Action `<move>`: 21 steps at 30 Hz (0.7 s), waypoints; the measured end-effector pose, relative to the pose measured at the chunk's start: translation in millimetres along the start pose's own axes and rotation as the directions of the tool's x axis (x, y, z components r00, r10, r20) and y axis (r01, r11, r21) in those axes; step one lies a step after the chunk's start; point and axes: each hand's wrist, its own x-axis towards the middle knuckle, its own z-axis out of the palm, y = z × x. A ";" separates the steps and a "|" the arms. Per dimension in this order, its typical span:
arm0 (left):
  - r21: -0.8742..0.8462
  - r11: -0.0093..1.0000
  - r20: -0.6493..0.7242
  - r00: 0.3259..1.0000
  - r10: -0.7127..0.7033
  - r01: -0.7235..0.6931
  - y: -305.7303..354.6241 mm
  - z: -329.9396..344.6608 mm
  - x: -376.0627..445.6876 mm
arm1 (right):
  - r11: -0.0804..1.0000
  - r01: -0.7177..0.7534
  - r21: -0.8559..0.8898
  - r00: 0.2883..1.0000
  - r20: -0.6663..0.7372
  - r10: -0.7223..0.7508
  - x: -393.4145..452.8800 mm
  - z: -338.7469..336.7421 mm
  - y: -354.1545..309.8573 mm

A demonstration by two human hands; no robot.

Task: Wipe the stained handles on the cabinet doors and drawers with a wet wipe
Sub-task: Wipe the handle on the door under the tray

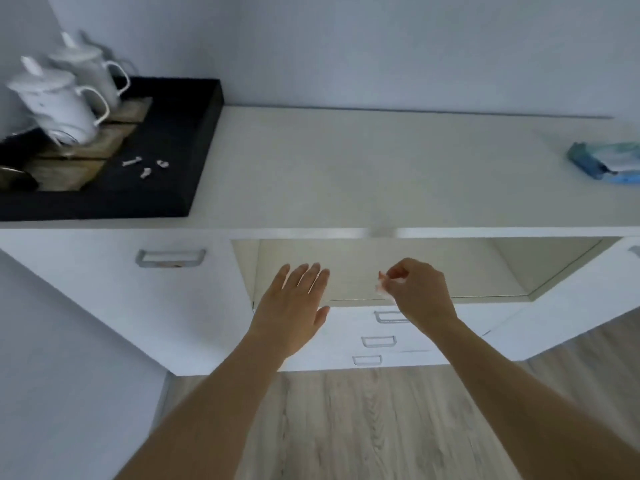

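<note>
Fingers (pixel 398 273) of right hand (pixel 420 292) pinching crumpled wipe (pixel 381 287) thinly, left hand (pixel 294 306) spread empty; stained handle (pixel 170 258) far left, so wipe likely dropped mid-reach.

We see both our forearms bare to the frame's edge, no sleeves on them; our left hand (pixel 294 306) and right hand (pixel 420 292) wear nothing.

Tray (pixel 194 140) on the table (pixel 346 168) far left, lidded cups (pixel 59 98) on it, wipe pack (pixel 606 162) far right, drawer handles (pixel 377 341) stacked below the open niche (pixel 398 268).
</note>
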 end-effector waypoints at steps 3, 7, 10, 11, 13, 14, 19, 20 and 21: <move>0.035 0.997 -0.046 0.997 -0.062 0.064 -13.5 -27.5 -27.8 | 0.998 0.056 0.024 0.998 0.030 -0.056 -21.1 5.1 -30.8; 0.118 0.985 0.000 0.992 -0.128 0.128 -39.2 -53.1 -77.0 | 0.993 0.103 0.059 0.991 0.075 -0.107 -58.1 22.0 -61.0; 0.183 0.966 0.000 0.983 -0.185 0.182 -63.5 -68.0 -108.3 | 0.982 0.145 0.119 0.985 0.080 -0.155 -77.7 32.9 -84.8; 0.192 0.960 -0.003 0.978 -0.207 0.204 -71.6 -70.6 -118.4 | 0.977 0.155 0.148 0.982 0.082 -0.168 -82.6 37.5 -93.6; 0.205 0.950 -0.016 0.972 -0.235 0.233 -87.6 -72.4 -138.0 | 0.964 0.161 0.210 0.981 0.075 -0.180 -91.7 49.5 -112.0; 0.214 0.947 -0.024 0.970 -0.240 0.240 -95.7 -73.2 -146.7 | 0.958 0.167 0.233 0.980 0.068 -0.187 -96.0 56.0 -121.6; 0.249 0.923 -0.027 0.954 -0.297 0.294 -145.1 -78.0 -171.1 | 0.938 0.176 0.298 0.975 0.078 -0.208 -111.3 88.8 -165.4; 0.246 0.921 -0.031 0.952 -0.306 0.304 -155.5 -79.4 -170.5 | 0.939 0.160 0.306 0.977 0.085 -0.194 -111.3 96.3 -171.7; 0.240 0.922 -0.019 0.951 -0.308 0.304 -165.0 -81.0 -168.4 | 0.941 0.142 0.308 0.980 0.091 -0.178 -110.6 104.5 -176.9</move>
